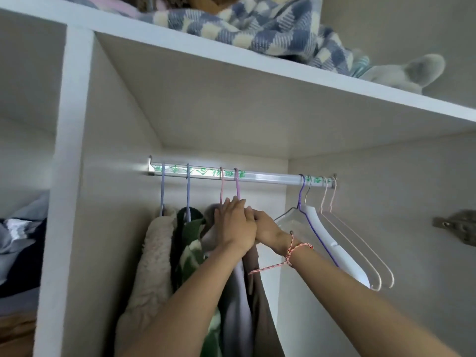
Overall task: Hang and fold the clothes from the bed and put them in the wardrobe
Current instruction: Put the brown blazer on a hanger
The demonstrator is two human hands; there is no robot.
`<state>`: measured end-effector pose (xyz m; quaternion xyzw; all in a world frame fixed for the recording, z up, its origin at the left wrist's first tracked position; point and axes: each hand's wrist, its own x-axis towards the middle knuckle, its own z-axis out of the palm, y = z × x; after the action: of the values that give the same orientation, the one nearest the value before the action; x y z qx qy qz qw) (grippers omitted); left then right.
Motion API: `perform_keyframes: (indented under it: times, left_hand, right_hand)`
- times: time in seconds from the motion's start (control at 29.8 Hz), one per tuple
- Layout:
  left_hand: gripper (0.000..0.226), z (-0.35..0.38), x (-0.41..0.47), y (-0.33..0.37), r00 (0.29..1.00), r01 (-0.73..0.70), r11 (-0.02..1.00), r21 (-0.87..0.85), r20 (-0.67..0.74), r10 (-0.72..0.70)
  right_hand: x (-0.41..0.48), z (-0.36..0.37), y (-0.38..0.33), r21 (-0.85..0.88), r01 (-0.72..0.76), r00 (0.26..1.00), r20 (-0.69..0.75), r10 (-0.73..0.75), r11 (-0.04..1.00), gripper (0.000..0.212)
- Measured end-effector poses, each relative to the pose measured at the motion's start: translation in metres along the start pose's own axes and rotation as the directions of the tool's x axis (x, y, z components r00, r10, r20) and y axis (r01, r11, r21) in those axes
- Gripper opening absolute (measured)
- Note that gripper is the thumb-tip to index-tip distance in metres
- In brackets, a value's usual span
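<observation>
A brown cloth garment (260,305) hangs on a purple wire hanger (237,186) near the middle of the silver wardrobe rail (270,176). The left hand (235,225) curls its fingers over the garment's top. The right hand (266,228) touches it, fingers hidden, so I cannot tell their grip. Leftward hang a grey garment (237,305), a green patterned garment (190,253) and a cream fleece (154,253). 4 bare hangers (327,235) hang at the rail's right end.

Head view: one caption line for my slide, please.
Left hand and right hand handle a brown garment hung on the rail, beside empty hangers.
</observation>
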<state>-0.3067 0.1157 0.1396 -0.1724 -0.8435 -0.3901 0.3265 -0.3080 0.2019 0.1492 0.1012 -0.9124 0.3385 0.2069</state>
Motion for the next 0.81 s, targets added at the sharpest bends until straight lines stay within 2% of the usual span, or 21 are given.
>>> perform_keyframes:
  times: [0.07,0.1,0.17,0.24,0.3,0.37,0.47,0.54,0.67,0.81]
  left_hand:
    - [0.04,0.006,-0.002,0.017,0.996,-0.073,0.997,-0.012,0.056,0.074]
    - [0.038,0.01,-0.002,0.024,0.99,-0.103,0.995,-0.021,0.093,0.104]
    - [0.034,0.02,-0.008,0.036,0.975,-0.162,0.987,-0.013,0.155,0.162]
    - [0.029,0.03,-0.017,0.048,0.955,-0.223,0.974,0.038,0.208,0.21]
    - [0.027,0.037,-0.025,0.059,0.931,-0.277,0.954,0.111,0.277,0.238]
    - [0.026,0.039,-0.029,0.063,0.914,-0.308,0.938,0.156,0.322,0.247]
    - [0.027,0.041,-0.033,0.064,0.898,-0.344,0.921,0.185,0.352,0.265]
    - [0.029,0.041,-0.032,0.062,0.895,-0.351,0.914,0.204,0.361,0.263]
    - [0.031,0.037,-0.033,0.055,0.891,-0.351,0.917,0.187,0.367,0.266]
    - [0.029,0.036,-0.033,0.05,0.897,-0.333,0.934,0.13,0.348,0.272]
  right_hand:
    - [-0.025,-0.02,0.013,0.095,-0.016,1.0,0.022,0.014,0.995,0.024]
    - [-0.034,-0.031,0.023,0.073,-0.002,1.0,-0.02,0.003,0.997,0.022]
    - [-0.046,-0.053,0.046,-0.143,-0.021,0.98,-0.199,-0.009,0.989,0.016]
    - [-0.06,-0.069,0.068,-0.483,-0.202,0.943,-0.331,0.036,0.852,0.031]
    - [-0.074,-0.078,0.085,-0.653,-0.324,0.936,-0.326,0.132,0.684,0.043]
    - [-0.082,-0.075,0.093,-0.675,-0.368,0.928,-0.311,0.206,0.639,0.045]
    - [-0.087,-0.066,0.098,-0.7,-0.408,0.911,-0.357,0.207,0.586,0.029]
    - [-0.084,-0.064,0.096,-0.654,-0.446,0.887,-0.414,0.205,0.611,0.025]
    - [-0.083,-0.065,0.082,-0.343,-0.441,0.814,-0.543,0.209,0.829,0.027]
    - [-0.083,-0.07,0.065,-0.237,-0.379,0.779,-0.603,0.17,0.895,0.026]
